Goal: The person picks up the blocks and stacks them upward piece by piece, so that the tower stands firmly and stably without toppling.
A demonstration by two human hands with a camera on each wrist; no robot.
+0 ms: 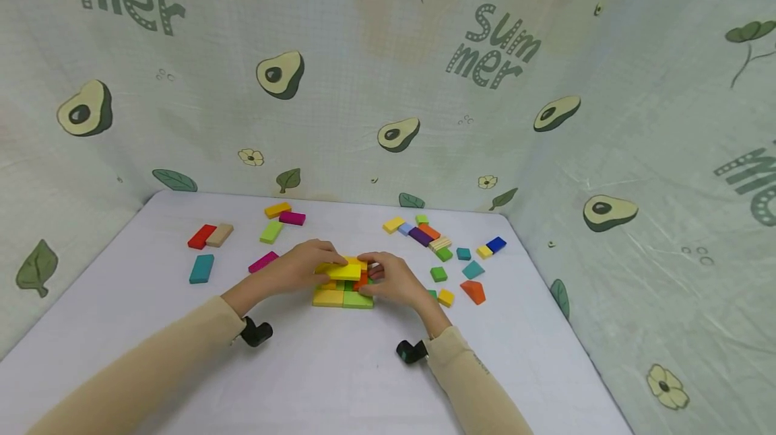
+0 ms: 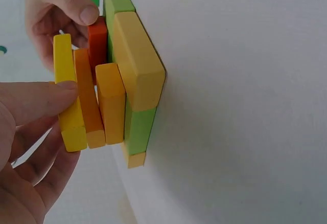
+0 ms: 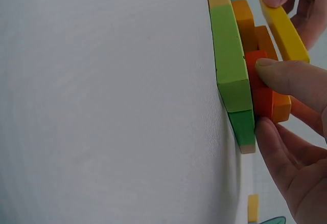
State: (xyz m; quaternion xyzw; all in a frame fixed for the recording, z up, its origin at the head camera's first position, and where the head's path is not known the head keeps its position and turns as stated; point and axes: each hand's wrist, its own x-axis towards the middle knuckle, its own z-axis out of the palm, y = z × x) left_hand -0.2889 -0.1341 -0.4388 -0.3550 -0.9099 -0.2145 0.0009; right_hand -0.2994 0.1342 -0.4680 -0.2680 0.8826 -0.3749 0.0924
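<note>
yellow block (image 3: 284, 28), red block (image 3: 262, 101), beige sleeves (image 1: 148, 364), pale backdrop (image 1: 339, 98) – green avocado print (image 1: 287, 85)

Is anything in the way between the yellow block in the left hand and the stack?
No other block shows between the yellow block and the stack; the right hand is close by, its thumb on the red block.

"Summer" (image 1: 494, 46) on backdrop cloth (image 1: 339, 95), sleeve lettering (image 1: 481, 363) illegible

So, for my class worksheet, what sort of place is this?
Probably an indoor play or filming corner: a white tabletop, an avocado-print backdrop behind it, and coloured blocks, some stacked, others scattered.
</note>
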